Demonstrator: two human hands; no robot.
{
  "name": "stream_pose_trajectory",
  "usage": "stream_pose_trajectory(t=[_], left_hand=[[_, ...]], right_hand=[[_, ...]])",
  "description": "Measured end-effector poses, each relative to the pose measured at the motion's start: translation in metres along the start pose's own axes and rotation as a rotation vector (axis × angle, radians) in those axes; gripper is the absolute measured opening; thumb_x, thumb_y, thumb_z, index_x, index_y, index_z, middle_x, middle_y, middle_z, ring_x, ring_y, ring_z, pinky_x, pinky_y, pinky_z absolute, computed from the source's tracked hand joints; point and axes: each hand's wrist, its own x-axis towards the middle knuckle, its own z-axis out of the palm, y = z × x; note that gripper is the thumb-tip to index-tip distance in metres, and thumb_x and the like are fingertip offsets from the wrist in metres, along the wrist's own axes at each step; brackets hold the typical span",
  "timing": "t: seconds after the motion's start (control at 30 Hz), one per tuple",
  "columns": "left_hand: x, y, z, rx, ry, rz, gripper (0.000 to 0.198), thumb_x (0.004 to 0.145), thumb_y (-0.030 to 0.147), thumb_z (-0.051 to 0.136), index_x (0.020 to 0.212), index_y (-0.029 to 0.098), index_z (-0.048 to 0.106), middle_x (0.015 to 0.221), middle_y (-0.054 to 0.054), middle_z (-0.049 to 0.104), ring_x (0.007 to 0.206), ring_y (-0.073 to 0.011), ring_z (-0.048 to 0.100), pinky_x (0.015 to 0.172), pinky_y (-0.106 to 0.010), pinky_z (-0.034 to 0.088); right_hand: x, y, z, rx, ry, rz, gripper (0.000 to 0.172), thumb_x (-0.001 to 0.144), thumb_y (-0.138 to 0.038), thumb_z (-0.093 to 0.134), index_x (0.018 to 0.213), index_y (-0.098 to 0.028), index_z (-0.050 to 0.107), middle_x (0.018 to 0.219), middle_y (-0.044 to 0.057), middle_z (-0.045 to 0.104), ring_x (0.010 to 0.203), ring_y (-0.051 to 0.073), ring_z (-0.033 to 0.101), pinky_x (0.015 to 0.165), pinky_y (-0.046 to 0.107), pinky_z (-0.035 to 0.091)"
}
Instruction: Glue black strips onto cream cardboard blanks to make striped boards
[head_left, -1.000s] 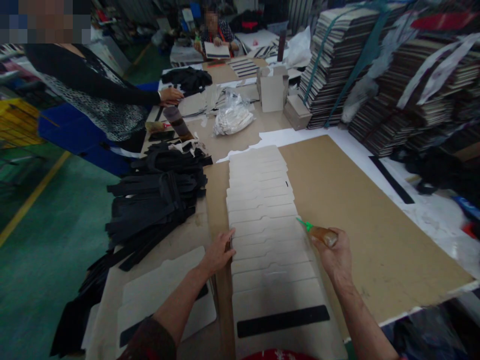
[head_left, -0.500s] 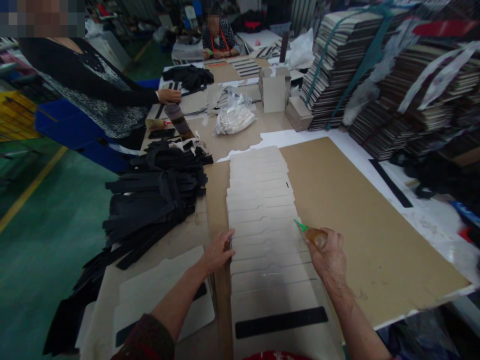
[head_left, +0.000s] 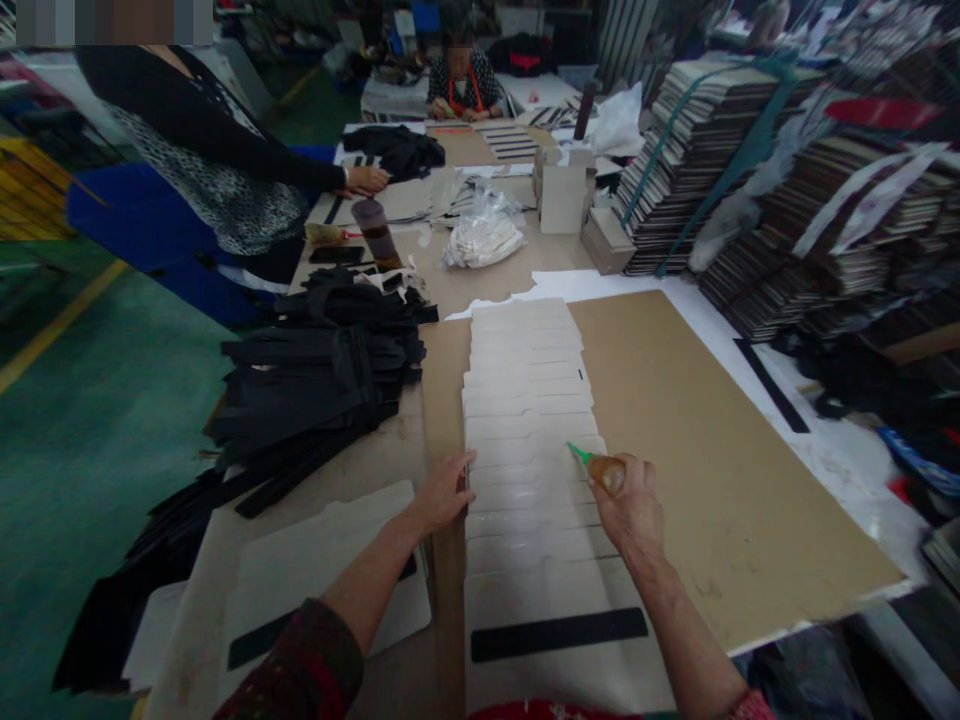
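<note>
on the worktop (head_left: 480, 282) lies a fanned row of pale cards (head_left: 525, 400). left hand (head_left: 442, 495) rests open on its left edge; right hand (head_left: 630, 510), grip closed round a glue bottle (head_left: 602, 470), holds the nozzle (head_left: 577, 453) over the cards. a slip could skew the row, misplacing glue.

Crowded workshop, dim light.
Green floor (head_left: 90, 430) with a yellow line (head_left: 56, 325) left of the desk (head_left: 847, 470); blue bins (head_left: 135, 210) further left, strapped stacks (head_left: 720, 160) to its right.
</note>
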Motion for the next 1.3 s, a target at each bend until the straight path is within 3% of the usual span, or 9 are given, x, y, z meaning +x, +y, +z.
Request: stream_pose_trajectory(t=[0.17,0.33,0.5,0.73,1.13,1.3], left_hand=[[0.002,-0.002,0.003,-0.002,0.009,0.013,0.067,0.068,0.011,0.062,0.133,0.016,0.047,0.117,-0.010,0.057,0.104,-0.0238,0.055,0.097,-0.042,0.043],[0.002,-0.002,0.003,-0.002,0.008,0.026,0.062,0.072,0.014,0.065,0.132,0.016,0.047,0.119,-0.010,0.056,0.109,-0.0254,0.054,0.098,-0.046,0.043],[0.001,0.000,0.002,-0.017,0.006,0.015,0.060,0.075,0.017,0.067,0.132,0.017,0.047,0.126,-0.011,0.054,0.116,-0.0278,0.052,0.100,-0.049,0.042],[-0.001,0.005,0.001,-0.013,-0.003,-0.020,0.065,0.072,0.015,0.067,0.134,0.017,0.046,0.132,-0.012,0.053,0.121,-0.0281,0.050,0.104,-0.048,0.040],[-0.003,0.010,-0.002,-0.018,0.004,-0.068,0.070,0.067,0.016,0.070,0.133,0.021,0.049,0.125,-0.010,0.056,0.111,-0.0254,0.056,0.100,-0.042,0.045],[-0.006,0.011,-0.001,-0.021,-0.004,-0.070,0.070,0.068,0.017,0.070,0.134,0.018,0.048,0.128,-0.012,0.055,0.120,-0.0284,0.052,0.104,-0.043,0.042]], right_hand=[[-0.005,-0.020,0.007,-0.031,-0.037,-0.094,0.035,0.085,-0.038,0.059,0.114,-0.023,0.047,0.110,0.005,0.050,0.069,0.014,0.053,0.060,0.028,0.041],[-0.004,-0.019,0.008,-0.066,-0.008,-0.092,0.039,0.085,-0.042,0.059,0.116,-0.024,0.046,0.111,0.006,0.051,0.068,0.014,0.054,0.058,0.028,0.040],[-0.005,-0.024,0.011,-0.056,-0.058,-0.144,0.035,0.086,-0.039,0.056,0.116,-0.025,0.045,0.112,0.004,0.050,0.067,0.013,0.055,0.059,0.028,0.041],[-0.005,-0.037,0.015,-0.044,-0.086,-0.221,0.033,0.086,-0.037,0.059,0.113,-0.025,0.046,0.108,0.004,0.050,0.067,0.014,0.055,0.055,0.027,0.038],[0.001,-0.051,0.025,0.034,-0.201,-0.347,0.033,0.087,-0.034,0.056,0.116,-0.025,0.044,0.112,0.004,0.049,0.080,0.018,0.059,0.059,0.029,0.042],[-0.004,-0.068,0.029,0.057,-0.245,-0.366,0.033,0.087,-0.031,0.057,0.117,-0.025,0.044,0.113,0.004,0.050,0.078,0.017,0.059,0.060,0.029,0.042]])
